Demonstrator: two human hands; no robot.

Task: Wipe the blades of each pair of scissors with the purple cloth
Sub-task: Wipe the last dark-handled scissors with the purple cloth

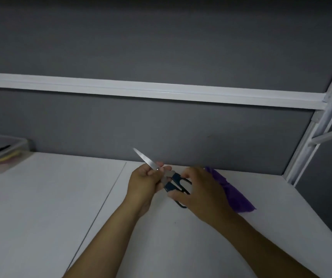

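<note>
Nearest the camera, both forearms are reaching forward over the white table [40,197] and meeting a little right of centre. The left hand [144,182] is curling its fingers and thumb round the scissors [173,178] at about the pivot, where the blades leave the handles. The right hand [201,190] is closing its fingers on the dark handle loops, one loop showing below its fingers. Between them the two hands are holding the pair up off the table. The scissors' long axis is running on a diagonal, handles low and to the right toward the person, blades [146,159] pointing up, away and to the left, the tip standing against the grey partition [161,127]. The blades are looking shut together, bare and with no cloth on them. The purple cloth [235,195] is lying on the table just beyond and to the right of the right hand, its long axis running from far left to near right, and neither hand is holding it. Whether the back of the right hand is touching it cannot be told. The right hand is by far the nearer to the cloth, so it is probably the one to let go of the handles and reach rightward for it. At the far left a clear tray [4,151] is sitting against the partition.
</note>
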